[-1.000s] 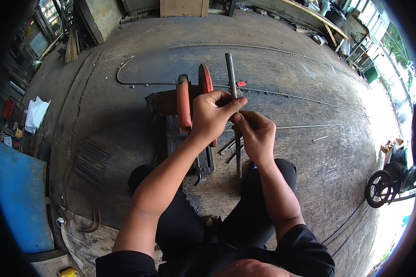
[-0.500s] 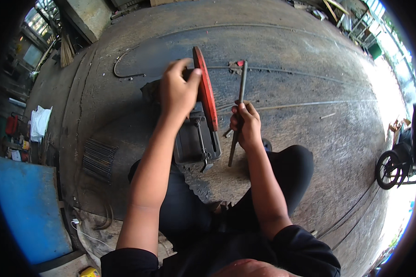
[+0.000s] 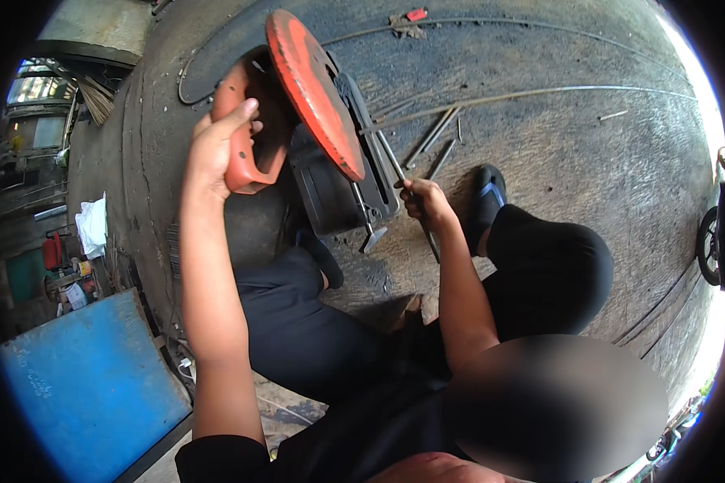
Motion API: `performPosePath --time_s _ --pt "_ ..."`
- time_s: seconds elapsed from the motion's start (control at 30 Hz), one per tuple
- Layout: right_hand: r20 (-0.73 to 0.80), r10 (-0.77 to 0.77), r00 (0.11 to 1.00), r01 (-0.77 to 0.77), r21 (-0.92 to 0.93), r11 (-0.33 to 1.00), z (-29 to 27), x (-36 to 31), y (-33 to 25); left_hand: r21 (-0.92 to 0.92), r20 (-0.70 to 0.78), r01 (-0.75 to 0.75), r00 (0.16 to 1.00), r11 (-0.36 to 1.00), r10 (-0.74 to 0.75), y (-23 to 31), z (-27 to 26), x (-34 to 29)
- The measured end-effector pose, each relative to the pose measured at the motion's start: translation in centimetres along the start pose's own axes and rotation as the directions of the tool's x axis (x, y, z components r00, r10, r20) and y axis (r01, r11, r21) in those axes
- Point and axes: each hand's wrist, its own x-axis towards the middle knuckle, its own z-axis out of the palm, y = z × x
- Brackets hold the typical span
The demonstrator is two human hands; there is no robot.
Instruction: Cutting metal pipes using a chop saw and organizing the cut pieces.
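Observation:
A chop saw with a red blade guard [image 3: 310, 92] and a dark metal base [image 3: 330, 197] stands on the floor between my feet. My left hand [image 3: 217, 149] is closed round the saw's red D-shaped handle [image 3: 242, 165], thumb on top. In my right hand [image 3: 428, 201], to the right of the base, is a thin metal rod [image 3: 391, 154]. The rod slants, its far end reaching the right side of the saw behind the guard; whether it sits in the clamp I cannot tell. A clamp screw with a crank [image 3: 370, 233] sticks out at the base's near side.
Short cut rods [image 3: 433, 137] lie right of the saw, beside a long bar [image 3: 532, 95] stretching across the floor. My sandalled foot [image 3: 486, 193] is close by. A blue panel [image 3: 97, 386] stands at the left, and a motorbike wheel [image 3: 709, 245] shows at the far right.
My view has shifted, so the saw appears larger and further up. The rod has gone from upright and apart to slanting against the saw. My left hand's grip on the handle now shows plainly.

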Motion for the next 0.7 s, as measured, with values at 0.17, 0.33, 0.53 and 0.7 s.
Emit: performPosePath --time_s 0.17,0.33,0.53,0.7 --pt "-0.131 -0.014 0.991 0.008 -0.048 0.999 0.7 0.2 0.5 0.082 -0.033 0.041 0.999 0.996 -0.038 0.2 0.7 0.4" --pt "-0.066 0.016 0.998 -0.023 -0.102 0.995 1.3 -0.1 -0.1 0.032 -0.013 0.029 0.999 0.999 -0.029 -0.1 0.5 -0.1" --pt "-0.059 0.051 0.997 -0.059 -0.147 0.987 1.5 0.1 -0.1 -0.026 0.059 0.037 0.998 0.999 -0.036 -0.3 -0.1 0.4" --pt "-0.020 0.082 0.996 -0.085 -0.178 0.980 1.6 0.0 -0.2 -0.024 0.043 0.040 0.998 0.999 -0.039 -0.2 0.2 0.3"
